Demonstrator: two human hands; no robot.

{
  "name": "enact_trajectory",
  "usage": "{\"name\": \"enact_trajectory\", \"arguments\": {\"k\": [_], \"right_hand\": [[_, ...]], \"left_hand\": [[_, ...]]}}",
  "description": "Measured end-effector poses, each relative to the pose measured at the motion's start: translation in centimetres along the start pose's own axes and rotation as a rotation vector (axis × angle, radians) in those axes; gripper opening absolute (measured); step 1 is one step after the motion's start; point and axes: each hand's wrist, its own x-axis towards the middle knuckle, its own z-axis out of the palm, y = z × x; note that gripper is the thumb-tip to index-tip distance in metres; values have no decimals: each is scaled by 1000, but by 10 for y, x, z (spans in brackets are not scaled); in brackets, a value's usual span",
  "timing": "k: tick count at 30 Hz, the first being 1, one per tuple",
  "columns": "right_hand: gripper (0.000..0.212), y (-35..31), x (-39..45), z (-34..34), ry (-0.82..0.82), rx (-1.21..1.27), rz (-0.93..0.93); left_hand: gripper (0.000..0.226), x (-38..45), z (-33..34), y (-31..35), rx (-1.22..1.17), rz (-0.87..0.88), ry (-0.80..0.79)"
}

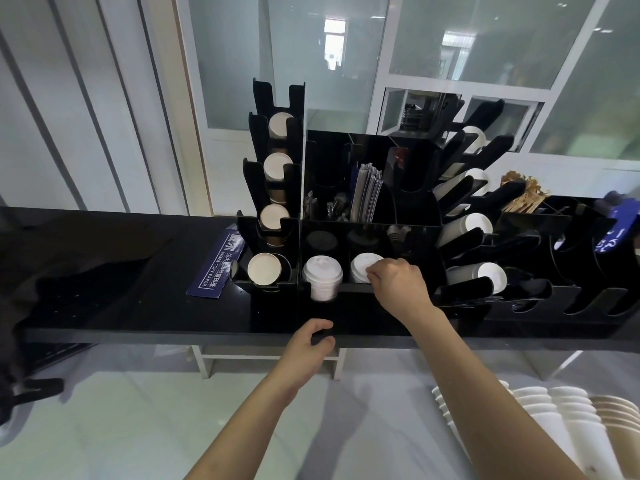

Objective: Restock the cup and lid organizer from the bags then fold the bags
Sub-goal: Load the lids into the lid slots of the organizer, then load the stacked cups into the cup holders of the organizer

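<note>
I am pinching the white lid stack (363,268) with my right hand (398,284) in the organizer (367,289)'s front row, near the counter (138,271)'s front edge. The stack's axis is running downward into its slot. My left hand (308,348) is curling around something dark at that edge.

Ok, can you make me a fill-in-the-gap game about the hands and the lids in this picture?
1. The right hand touches a stack of lids coloured ____.
2. The left hand grips the front edge of the ____ counter.
3. The lids touched by the right hand sit to the ____ of the other white lid stack.

Missing words: white; black; right
</note>
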Motion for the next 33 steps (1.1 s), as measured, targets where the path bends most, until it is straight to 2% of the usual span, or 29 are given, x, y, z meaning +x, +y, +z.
{"name": "enact_trajectory", "arguments": {"k": [7, 10, 12, 16, 21, 27, 33], "right_hand": [[17, -1, -7, 1, -11, 43, -18], [20, -3, -6, -7, -63, 44, -1], [18, -7, -10, -15, -13, 100, 13], [28, -22, -42, -29, 145, 264, 47], [23, -24, -117, -23, 166, 430, 227], [22, -11, -214, -13, 115, 444, 492], [18, 22, -283, -17, 102, 461, 605]], "left_hand": [[32, 1, 0, 1, -7, -2, -7], [32, -1, 1, 1, -24, 26, 6], [32, -2, 2, 2, -54, 42, 22], [28, -11, 6, 3, -137, 76, 82], [19, -27, 27, -13, -214, 54, 68], [20, -47, 68, -36, -185, -46, -59], [18, -70, 119, -57, -171, -154, -163]]}}
